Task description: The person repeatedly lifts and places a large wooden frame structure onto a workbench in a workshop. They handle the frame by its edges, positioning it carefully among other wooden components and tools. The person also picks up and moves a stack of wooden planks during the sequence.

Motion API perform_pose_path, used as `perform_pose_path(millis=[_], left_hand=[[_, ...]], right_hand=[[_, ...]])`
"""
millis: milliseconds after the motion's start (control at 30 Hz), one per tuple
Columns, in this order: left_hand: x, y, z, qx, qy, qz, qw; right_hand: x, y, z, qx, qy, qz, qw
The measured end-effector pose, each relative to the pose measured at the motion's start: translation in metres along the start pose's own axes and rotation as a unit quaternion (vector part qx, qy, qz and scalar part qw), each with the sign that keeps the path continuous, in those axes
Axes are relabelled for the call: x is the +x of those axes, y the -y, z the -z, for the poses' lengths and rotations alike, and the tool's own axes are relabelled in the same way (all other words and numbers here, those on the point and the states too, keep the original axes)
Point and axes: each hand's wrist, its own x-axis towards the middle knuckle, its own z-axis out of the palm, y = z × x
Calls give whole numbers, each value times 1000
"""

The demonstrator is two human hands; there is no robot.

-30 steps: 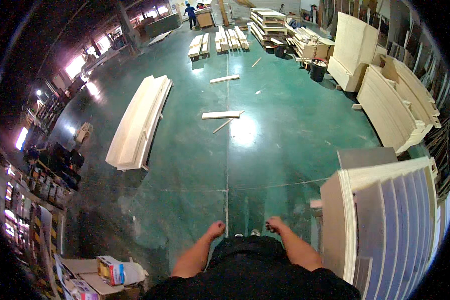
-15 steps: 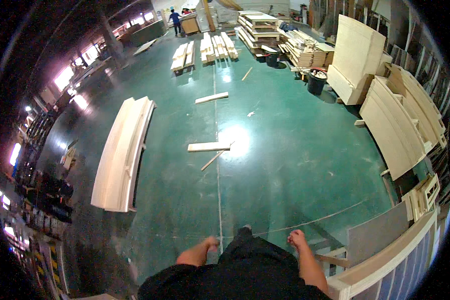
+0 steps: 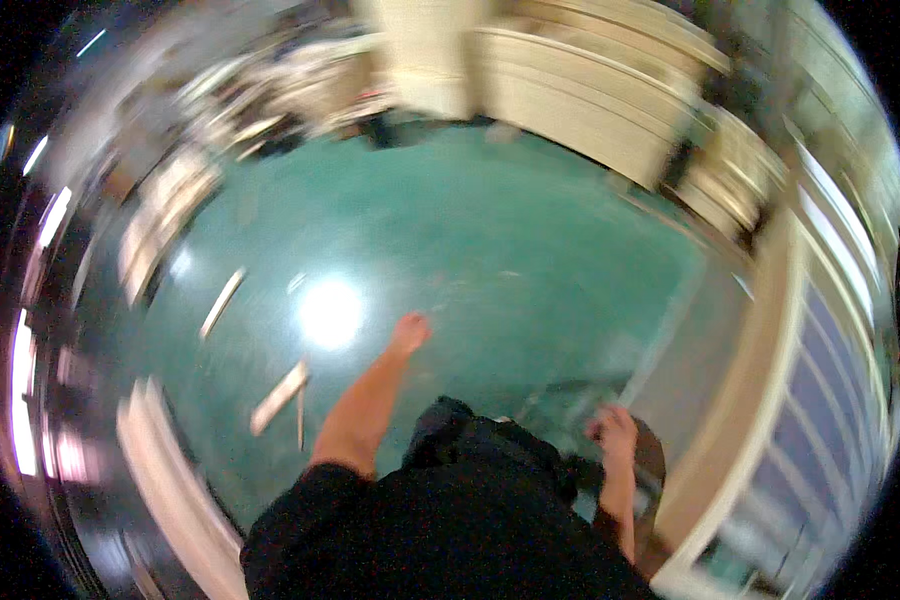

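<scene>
My left arm reaches forward over the green floor (image 3: pixel 530 230), and my left hand (image 3: pixel 411 331) looks closed, with nothing showing in it. Lower on the right, my right hand (image 3: pixel 616 430) hangs near the long pale wooden frame (image 3: pixel 735 440). Motion smears its fingers; I cannot make out anything in them. Neither hand touches a wooden piece. A short board (image 3: pixel 280 398) and a thin stick (image 3: pixel 301 418) lie on the floor left of my left arm.
Long pale wooden panels (image 3: pixel 165 470) lie at the lower left. Another narrow board (image 3: pixel 222 302) and stacked timber (image 3: pixel 165 220) lie farther off. Large wooden carcasses (image 3: pixel 580 95) stand along the far side. Smaller wooden frames (image 3: pixel 725 180) stand at the right.
The view has swung to the right, so the floor boards now sit farther left and the wooden carcasses ahead. My left hand has moved forward and up in the view. The picture is blurrier.
</scene>
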Motion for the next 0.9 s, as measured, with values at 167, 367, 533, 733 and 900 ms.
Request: perform_pose_path(millis=[167, 367, 533, 733, 900], left_hand=[[44, -196, -126, -317, 217, -11, 923], [184, -331, -127, -51, 391, -227, 890], [319, -520, -97, -65, 393, -349, 848], [397, -750, -143, 3, 265, -703, 660], [414, -885, -162, 115, 142, -807, 561]], right_hand=[[-25, 64, -7, -113, 26, 34, 993], [-67, 177, 43, -251, -408, 316, 819], [-70, 192, 116, -513, -652, 7, 558], [-79, 156, 142, -537, -612, -139, 564], [-58, 196, 124, -527, -576, -192, 595]])
